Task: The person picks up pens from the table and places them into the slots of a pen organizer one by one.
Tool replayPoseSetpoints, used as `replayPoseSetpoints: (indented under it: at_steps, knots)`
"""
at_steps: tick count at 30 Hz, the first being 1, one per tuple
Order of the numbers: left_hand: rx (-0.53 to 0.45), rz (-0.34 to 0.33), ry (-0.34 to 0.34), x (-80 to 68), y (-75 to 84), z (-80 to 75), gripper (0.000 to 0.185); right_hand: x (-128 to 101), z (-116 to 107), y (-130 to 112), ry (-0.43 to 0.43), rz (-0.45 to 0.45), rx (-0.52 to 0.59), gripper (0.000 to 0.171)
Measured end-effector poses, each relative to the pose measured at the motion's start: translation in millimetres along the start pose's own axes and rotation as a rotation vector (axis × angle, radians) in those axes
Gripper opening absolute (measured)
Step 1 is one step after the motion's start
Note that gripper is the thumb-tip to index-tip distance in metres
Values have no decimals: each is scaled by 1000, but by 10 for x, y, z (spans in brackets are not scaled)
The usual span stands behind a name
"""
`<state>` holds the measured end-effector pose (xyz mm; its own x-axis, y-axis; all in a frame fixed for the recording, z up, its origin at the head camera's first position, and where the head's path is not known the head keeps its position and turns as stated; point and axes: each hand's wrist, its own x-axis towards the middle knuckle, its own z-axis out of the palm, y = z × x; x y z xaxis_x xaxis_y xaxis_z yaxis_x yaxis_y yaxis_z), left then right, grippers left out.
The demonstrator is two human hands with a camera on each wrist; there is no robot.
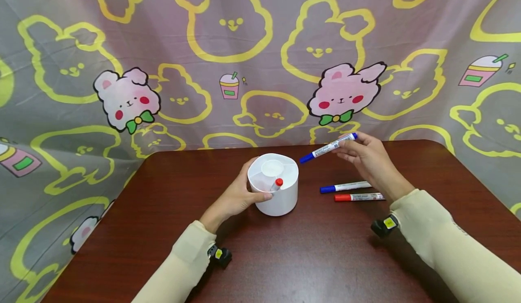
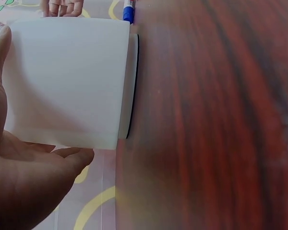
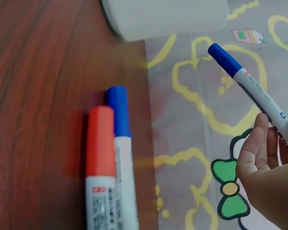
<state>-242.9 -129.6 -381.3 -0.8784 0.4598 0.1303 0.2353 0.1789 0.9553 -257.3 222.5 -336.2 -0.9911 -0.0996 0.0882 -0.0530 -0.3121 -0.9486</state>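
A white round pen holder (image 1: 277, 190) stands mid-table, and my left hand (image 1: 238, 199) grips its left side; the left wrist view shows the holder (image 2: 67, 81) between thumb and fingers. A red-capped marker (image 1: 277, 184) stands inside it. My right hand (image 1: 366, 156) pinches a blue-capped marker (image 1: 329, 148) in the air, cap pointing toward the holder, a little above and to its right. The right wrist view shows this held marker (image 3: 249, 88). A blue marker (image 1: 345, 187) and a red marker (image 1: 359, 197) lie side by side on the table below that hand.
The dark red-brown table (image 1: 309, 258) is backed by a cartoon-rabbit cloth (image 1: 260, 59) that hangs behind and at both sides. The lying blue marker (image 3: 121, 158) and red marker (image 3: 101, 163) appear close up in the right wrist view.
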Motion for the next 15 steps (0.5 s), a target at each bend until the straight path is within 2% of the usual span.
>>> replayPoseSetpoints:
  at_steps: [7,15]
  knots:
    - [-7,-19,-6,-6,-9,-20,101,-15,107,-77,-20,-10,73,10]
    - [-18,-19,-27,-24,-4,-41,97,-29,227,-95,-56,-37,88,7]
